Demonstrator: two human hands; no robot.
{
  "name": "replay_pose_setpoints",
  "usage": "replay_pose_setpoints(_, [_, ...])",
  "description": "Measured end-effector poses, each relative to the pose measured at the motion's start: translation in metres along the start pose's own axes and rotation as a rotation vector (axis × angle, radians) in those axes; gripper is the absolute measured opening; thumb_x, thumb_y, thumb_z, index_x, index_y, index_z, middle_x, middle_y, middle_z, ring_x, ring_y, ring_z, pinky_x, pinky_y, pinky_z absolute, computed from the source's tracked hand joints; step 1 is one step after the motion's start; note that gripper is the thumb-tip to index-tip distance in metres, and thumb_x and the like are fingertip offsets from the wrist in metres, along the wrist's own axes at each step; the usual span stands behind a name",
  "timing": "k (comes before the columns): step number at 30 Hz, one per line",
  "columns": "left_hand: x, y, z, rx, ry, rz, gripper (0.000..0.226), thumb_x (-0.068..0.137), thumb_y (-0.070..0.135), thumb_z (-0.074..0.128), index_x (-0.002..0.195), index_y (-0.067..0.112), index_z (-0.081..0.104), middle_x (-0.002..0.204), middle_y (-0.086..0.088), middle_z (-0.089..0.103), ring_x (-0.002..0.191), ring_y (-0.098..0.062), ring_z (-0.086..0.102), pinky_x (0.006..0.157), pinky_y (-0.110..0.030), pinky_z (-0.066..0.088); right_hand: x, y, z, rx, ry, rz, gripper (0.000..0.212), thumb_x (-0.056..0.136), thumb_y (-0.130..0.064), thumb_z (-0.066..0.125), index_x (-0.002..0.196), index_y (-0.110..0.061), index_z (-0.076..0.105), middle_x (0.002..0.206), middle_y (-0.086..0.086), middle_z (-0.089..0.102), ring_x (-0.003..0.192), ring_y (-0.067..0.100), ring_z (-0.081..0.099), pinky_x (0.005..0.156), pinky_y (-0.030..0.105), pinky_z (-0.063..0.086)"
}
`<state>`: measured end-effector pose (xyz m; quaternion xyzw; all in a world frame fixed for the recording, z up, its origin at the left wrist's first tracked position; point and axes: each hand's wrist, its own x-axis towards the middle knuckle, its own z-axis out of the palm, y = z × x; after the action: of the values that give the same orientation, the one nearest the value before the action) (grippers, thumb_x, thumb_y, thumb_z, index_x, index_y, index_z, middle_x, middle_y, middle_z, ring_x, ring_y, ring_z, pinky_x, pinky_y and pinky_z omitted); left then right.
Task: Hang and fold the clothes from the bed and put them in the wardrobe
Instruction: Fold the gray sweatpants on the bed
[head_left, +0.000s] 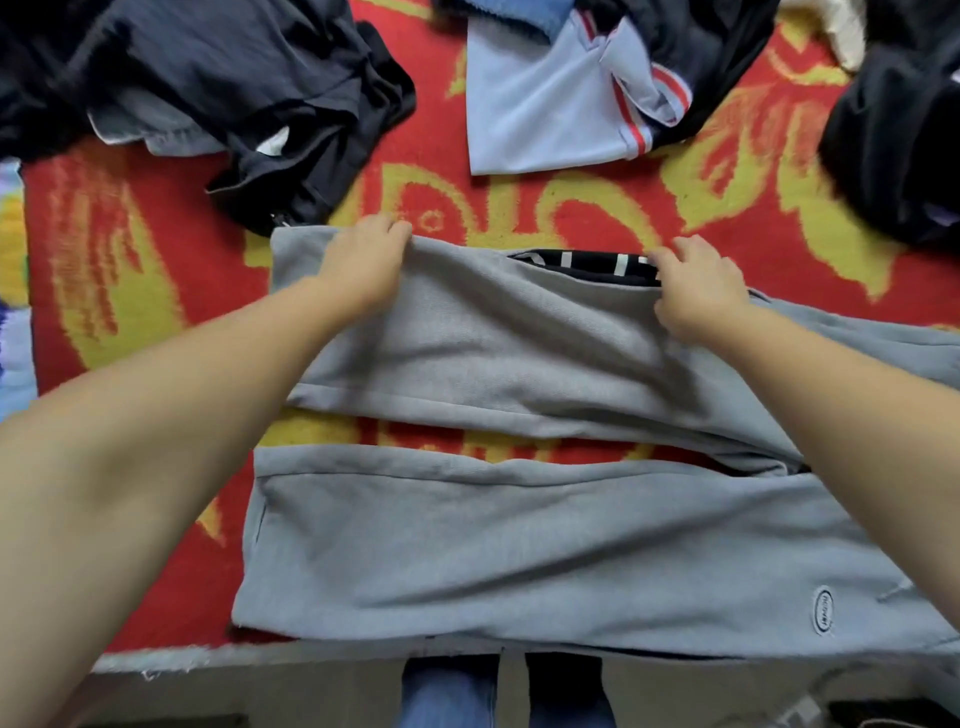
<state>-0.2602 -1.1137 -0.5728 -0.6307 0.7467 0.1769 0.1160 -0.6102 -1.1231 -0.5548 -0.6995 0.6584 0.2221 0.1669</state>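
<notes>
Grey trousers (467, 540) lie spread sideways on the red and yellow bed cover (130, 270), both legs pointing left. The near leg carries a small oval logo at the right. My left hand (363, 260) grips the far edge of the far leg near its cuff. My right hand (696, 286) pinches the same far edge further right, beside a black piece with white stripes (587, 267) that peeks from under the grey cloth. A strip of bed cover shows between the two legs.
A heap of dark clothes (249, 93) lies at the back left. A light blue polo shirt with red trim (550, 104) sits at the back middle, more black clothes (893, 130) at the back right. The bed's front edge (208, 657) runs below the trousers.
</notes>
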Motion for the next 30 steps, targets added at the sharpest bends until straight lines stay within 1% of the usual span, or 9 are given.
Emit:
replay_pose_setpoints(3, [0.017,-0.01,0.005,0.131,-0.027,-0.051,0.035,0.081,0.002,0.054,0.116,0.001,0.049,0.122,-0.02,0.046,0.115,-0.036,0.045,0.092,-0.046,0.037,0.009,0.009,0.014,-0.044,-0.067,0.112,0.043,0.091,-0.01,0.05,0.133,-0.008,0.04,0.148,0.02,0.029,0.144,0.034,0.013,0.116,0.056,0.013])
replay_pose_setpoints(6, [0.009,-0.021,-0.005,0.177,-0.038,0.016,0.024,0.085,0.011,0.058,0.108,0.004,0.053,0.114,-0.021,0.054,0.107,-0.037,0.051,0.092,-0.042,0.036,0.003,0.02,0.016,-0.076,-0.079,0.065,0.036,0.093,-0.023,0.052,0.127,-0.01,0.05,0.146,0.021,0.033,0.138,0.035,0.026,0.115,0.056,0.009])
replay_pose_setpoints(8, [-0.004,-0.032,-0.018,0.132,-0.052,0.063,0.011,0.085,0.014,0.059,0.092,0.011,0.051,0.101,-0.019,0.059,0.099,-0.038,0.056,0.076,-0.038,0.038,-0.005,0.029,0.004,-0.041,-0.058,0.005,0.029,0.092,-0.027,0.051,0.114,-0.01,0.055,0.127,0.021,0.049,0.118,0.037,0.047,0.111,0.054,0.021])
replay_pose_setpoints(10, [-0.023,-0.043,-0.035,0.092,-0.003,0.137,0.02,0.081,0.013,0.062,0.076,0.016,0.043,0.089,-0.019,0.061,0.085,-0.039,0.06,0.062,-0.036,0.036,-0.016,0.04,-0.016,0.052,0.025,-0.055,0.019,0.09,-0.025,0.053,0.101,-0.008,0.053,0.107,0.022,0.058,0.098,0.038,0.054,0.09,0.047,0.04])
replay_pose_setpoints(14, [-0.067,-0.051,-0.072,0.035,0.255,0.32,0.019,0.078,0.022,0.053,0.065,0.009,0.046,0.065,-0.015,0.056,0.056,-0.034,0.059,0.049,-0.029,0.028,-0.053,0.064,-0.047,0.341,0.23,-0.077,0.027,0.085,-0.015,0.062,0.108,-0.012,0.049,0.094,0.013,0.056,0.084,0.031,0.053,0.075,0.041,0.042])
replay_pose_setpoints(18, [-0.129,-0.044,-0.076,-0.055,0.279,0.502,0.018,0.076,0.025,0.044,0.064,0.012,0.044,0.056,-0.007,0.048,0.044,-0.026,0.052,0.049,-0.023,0.024,-0.12,0.081,-0.045,0.382,0.15,-0.184,0.035,0.08,-0.001,0.069,0.113,-0.008,0.06,0.09,0.009,0.06,0.083,0.026,0.058,0.075,0.03,0.037])
replay_pose_setpoints(24, [-0.243,-0.032,-0.006,-0.117,0.038,0.557,0.01,0.07,0.021,0.044,0.072,0.021,0.034,0.057,-0.004,0.048,0.047,-0.023,0.052,0.041,-0.023,0.028,-0.224,0.067,0.005,0.358,-0.285,-0.228,0.027,0.082,-0.004,0.069,0.109,-0.008,0.068,0.102,0.009,0.068,0.091,0.023,0.061,0.08,0.032,0.042])
replay_pose_setpoints(27, [-0.287,-0.037,0.041,-0.029,-0.103,0.388,0.028,0.062,0.012,0.07,0.066,0.019,0.043,0.061,-0.004,0.051,0.053,-0.026,0.054,0.046,-0.026,0.034,-0.269,0.048,0.037,0.278,-0.335,-0.27,0.028,0.088,-0.016,0.063,0.116,-0.012,0.066,0.114,0.006,0.067,0.108,0.025,0.06,0.086,0.031,0.041])
replay_pose_setpoints(30, [-0.307,-0.014,0.078,0.276,-0.546,0.077,0.017,0.084,0.036,0.06,0.095,0.025,0.054,0.101,0.001,0.058,0.098,-0.021,0.058,0.077,-0.032,0.046,-0.293,0.034,0.078,0.236,-0.474,-0.345,0.033,0.095,-0.023,0.052,0.127,-0.02,0.059,0.124,0.004,0.062,0.116,0.024,0.054,0.092,0.032,0.04])
